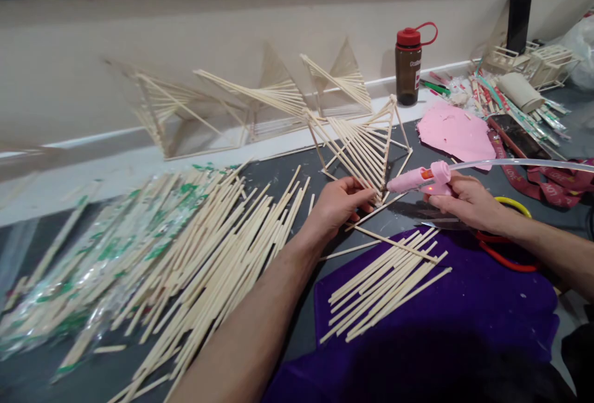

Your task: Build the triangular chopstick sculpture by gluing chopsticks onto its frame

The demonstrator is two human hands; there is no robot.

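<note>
A pink glue gun [420,180], with a clear glue stick curving out of its back, is in my right hand [468,199]. Its nozzle is at the lower corner of a wooden stick frame [355,143] with fanned rows of sticks. My left hand [341,203] has its fingers pinched at that same corner, on the frame's left side. Loose sticks [390,285] lie on a purple cloth [487,304] below my hands. Several similar stick structures [269,96] stand behind, along the wall.
Many loose sticks [232,267] and plastic-wrapped ones [111,254] cover the left. Red-and-yellow-handled scissors [499,248] lie near my right wrist. Behind are a bottle [408,72], pink sheet [455,132], flat phone [515,134], lanyard [550,180] and upright phone [518,21].
</note>
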